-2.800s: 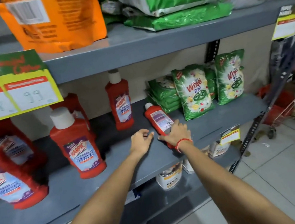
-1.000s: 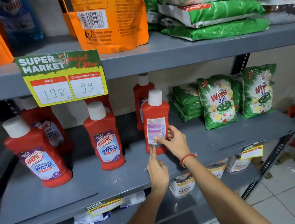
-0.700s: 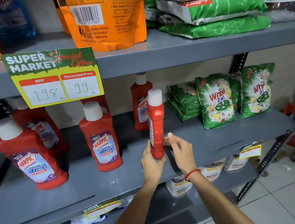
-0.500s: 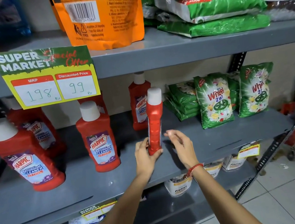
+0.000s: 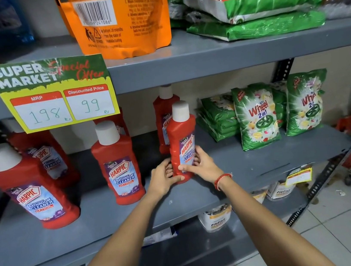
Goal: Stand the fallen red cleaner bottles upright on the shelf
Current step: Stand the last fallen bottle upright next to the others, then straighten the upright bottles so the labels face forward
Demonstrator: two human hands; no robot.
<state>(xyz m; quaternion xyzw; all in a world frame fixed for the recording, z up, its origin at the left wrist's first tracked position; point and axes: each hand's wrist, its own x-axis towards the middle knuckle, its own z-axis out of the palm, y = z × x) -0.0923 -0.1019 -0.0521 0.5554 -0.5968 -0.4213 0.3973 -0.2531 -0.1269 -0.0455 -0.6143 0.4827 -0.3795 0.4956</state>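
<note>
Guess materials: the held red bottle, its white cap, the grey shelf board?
Red cleaner bottle: looks like opaque moulded plastic, soft sheen, glossy printed label. White cap: matte plastic, probably. Grey shelf board: likely painted sheet metal, given its thin folded front edge.

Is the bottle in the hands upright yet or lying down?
Upright: the held bottle stands cap up, base on the shelf, with the left hand and right hand around its lower part.

Both forearms are bare, with no sleeves in view; a thin red thread bracelet (image 5: pixel 223 179) circles the right wrist, right of centre.
</note>
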